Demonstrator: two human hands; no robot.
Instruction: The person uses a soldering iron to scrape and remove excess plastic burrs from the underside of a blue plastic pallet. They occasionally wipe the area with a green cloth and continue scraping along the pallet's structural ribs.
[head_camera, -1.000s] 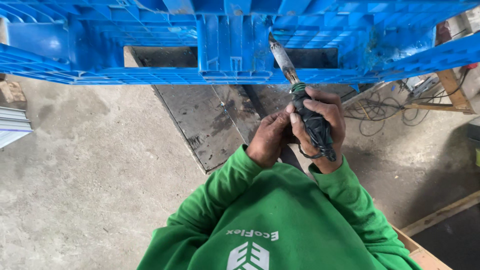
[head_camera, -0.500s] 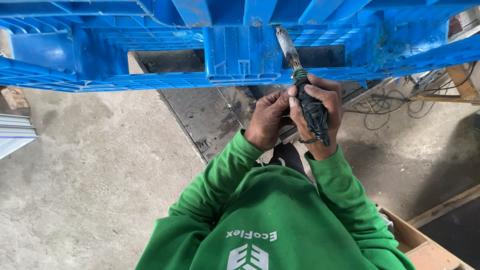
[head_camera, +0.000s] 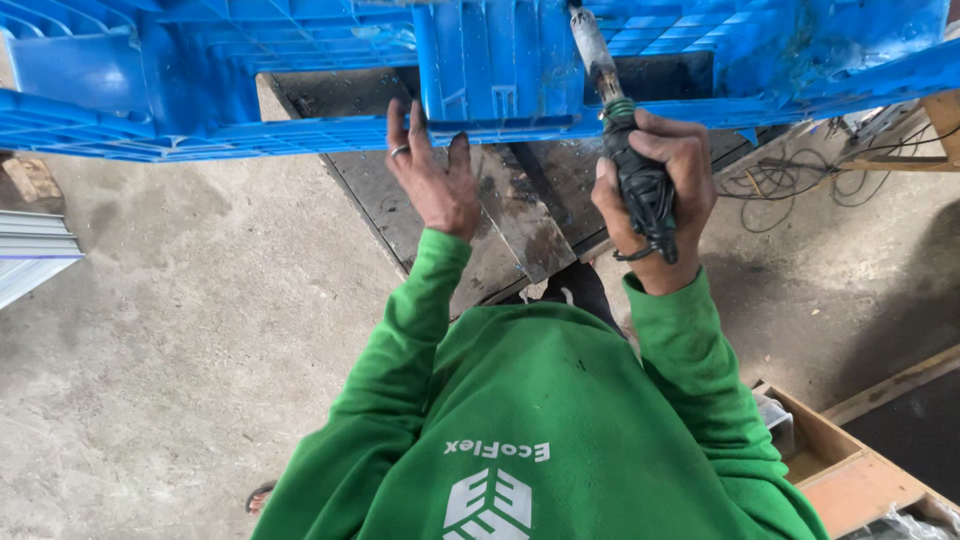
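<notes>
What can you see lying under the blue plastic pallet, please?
Under the blue plastic pallet lie dark metal plates on the concrete floor. The pallet covers their far ends.

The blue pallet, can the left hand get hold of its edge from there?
Probably yes. The left hand is open, its fingers already at the blue pallet edge, with nothing between them.

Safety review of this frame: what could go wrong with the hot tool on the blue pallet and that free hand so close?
1. The left hand has bare fingers on the blue pallet edge, close to the tool's metal nozzle; a slip could likely burn them.
2. The right hand grips the tool with its cord wrapped around the handle; a snag might jerk the tip.
3. Loose cables lie on the floor to the right, a possible trip hazard.
</notes>
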